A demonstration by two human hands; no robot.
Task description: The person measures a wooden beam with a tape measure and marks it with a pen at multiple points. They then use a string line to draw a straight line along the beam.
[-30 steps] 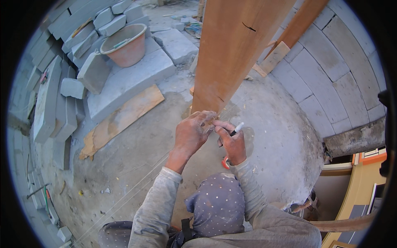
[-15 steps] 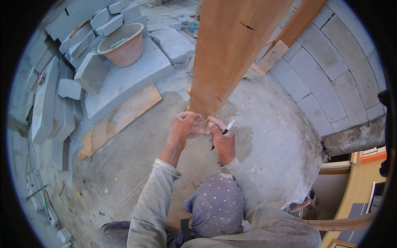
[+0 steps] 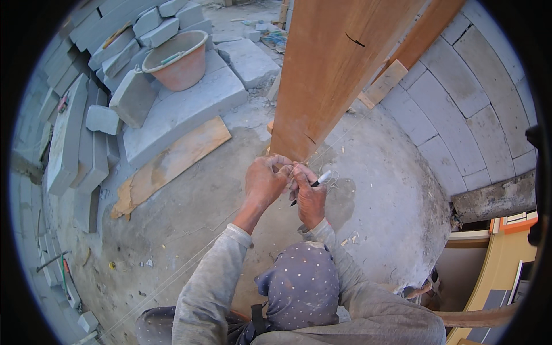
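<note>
Close to the foot of an upright wooden post (image 3: 322, 80), my two hands meet over thin pale string (image 3: 198, 254). The string runs from my fingers down to the lower left across the floor. My left hand (image 3: 264, 183) is closed, thumb and fingers pinching the string. Facing it, my right hand (image 3: 310, 198) is closed too, with a marker pen (image 3: 324, 177) tucked through it, white at one end and black at the other. Loose loops of string show beside the pen. The fingertips overlap, so the exact hold on the string is partly hidden.
An orange bucket (image 3: 181, 68) stands on pale blocks at the upper left. A flat board (image 3: 172, 164) lies on the concrete floor (image 3: 379, 213). A block wall (image 3: 454, 103) rises on the right, above an open drop at the floor's edge. My knee (image 3: 305, 282) is just below.
My left hand has moved slightly right, closer to my right hand, its fingers now touching or overlapping the right fingertips. The pen stays in my right hand. The view has shifted a little.
</note>
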